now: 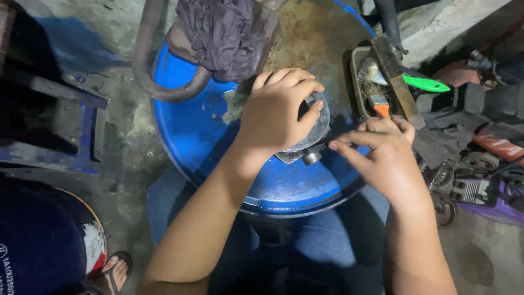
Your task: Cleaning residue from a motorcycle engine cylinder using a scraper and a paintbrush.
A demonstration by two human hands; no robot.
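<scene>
Now your left hand [278, 112] clamps down over the round metal part [314, 134] on the blue drum top [191, 136]; your right hand [382, 153], just beside it, pinches its fingertips together at the part's lower edge; seemingly mid-fitting; the next move likely needs a steady grip.

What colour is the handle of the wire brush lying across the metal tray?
Bright green, seen in the head view: the wire brush handle.

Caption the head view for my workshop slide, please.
Left hand covers a round metal part on a blue drum; right hand touches its edge.
</scene>
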